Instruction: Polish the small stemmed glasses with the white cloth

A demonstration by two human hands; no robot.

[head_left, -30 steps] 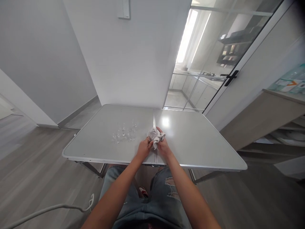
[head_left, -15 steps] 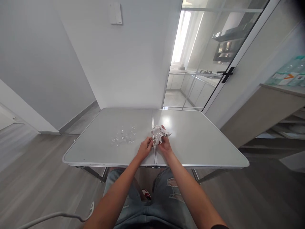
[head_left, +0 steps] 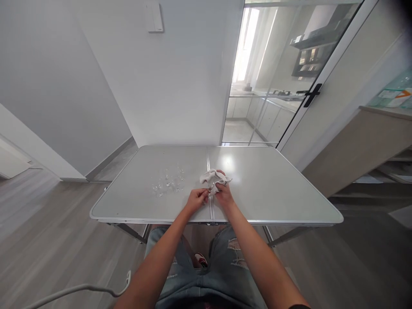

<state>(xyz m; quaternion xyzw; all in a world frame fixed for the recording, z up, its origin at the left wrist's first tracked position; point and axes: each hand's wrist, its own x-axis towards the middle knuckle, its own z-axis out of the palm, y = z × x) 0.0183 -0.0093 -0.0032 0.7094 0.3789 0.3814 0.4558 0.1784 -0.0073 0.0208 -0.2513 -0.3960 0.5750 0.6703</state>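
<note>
Over the table's middle seam, my right hand [head_left: 224,193] is closed around a bunched white cloth [head_left: 209,175], its thumb pressing into the folds. A clear glass [head_left: 211,185] sits partly wrapped in that cloth; its full shape is hidden by the folds and fingers. From the left, my left hand [head_left: 197,199] pinches the near end of the glass between thumb and fingers. To the left on the tabletop stands a group of several small clear glasses [head_left: 168,183], see-through and hard to outline.
The grey folding table [head_left: 264,193] has a metal rim and a centre seam. Behind it are a white wall [head_left: 180,86] and a glazed door with a black handle [head_left: 313,95]. A shelf unit [head_left: 363,146] with bottles on top stands at the right. A pale cable [head_left: 80,286] hangs at lower left.
The cloth has shifted in my right hand, with its folds opened more around the glass. My left hand keeps its pinch. The whole view has swung slightly.
</note>
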